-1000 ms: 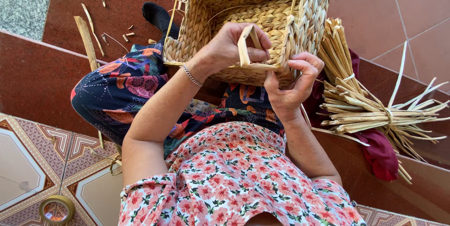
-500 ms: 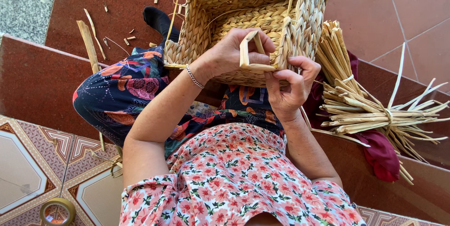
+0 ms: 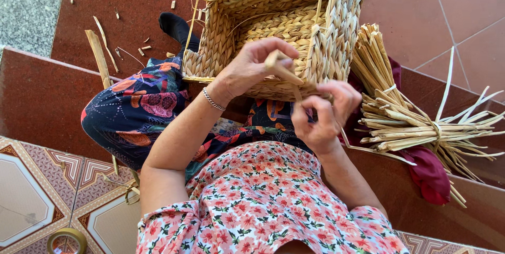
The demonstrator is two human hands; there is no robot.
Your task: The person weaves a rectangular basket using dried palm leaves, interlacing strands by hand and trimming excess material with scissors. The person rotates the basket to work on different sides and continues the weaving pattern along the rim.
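One flat straw strip (image 3: pixel 284 70) is lying against the near rim of the woven basket (image 3: pixel 273 27) resting on my lap, its long axis slanting down from my left hand (image 3: pixel 250 67) toward my right hand (image 3: pixel 321 117). I am pinching its upper end in the left hand, the nearer one, wrist bent; the right is curling fingers around its lower end. Bundled straws (image 3: pixel 400 117) are lying beside on red steps (image 3: pixel 47 101).

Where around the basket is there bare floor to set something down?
Bare red tile lies beyond the basket at upper right, and on the lower step left of the knee. Crowded: the straw bundle and red cloth on the right; both hands, left and right, work a straw strip.
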